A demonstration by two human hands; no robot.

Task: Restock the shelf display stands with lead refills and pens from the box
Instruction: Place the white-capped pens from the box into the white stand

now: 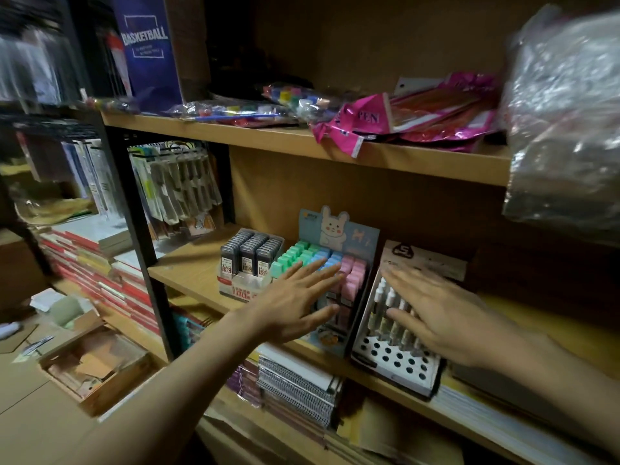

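Three display stands sit side by side on the middle shelf (188, 266). The left stand (250, 263) holds dark lead refill cases. The middle bunny-card stand (335, 250) holds green, blue and pink cases. The right white stand (396, 360) has round holes, with a few pens in its upper rows. My left hand (298, 303) is spread flat in front of the bunny stand, fingers straight. My right hand (439, 317) is spread over the pen stand and hides some pens. Neither hand holds anything.
The upper shelf (302, 142) carries pink pen packs (419, 115), paint sets and a large plastic bag (567, 122) at the right. Notebooks (298, 387) are stacked under the stands. Open cardboard boxes (97, 367) lie on the floor at the left, beside book stacks (97, 270).
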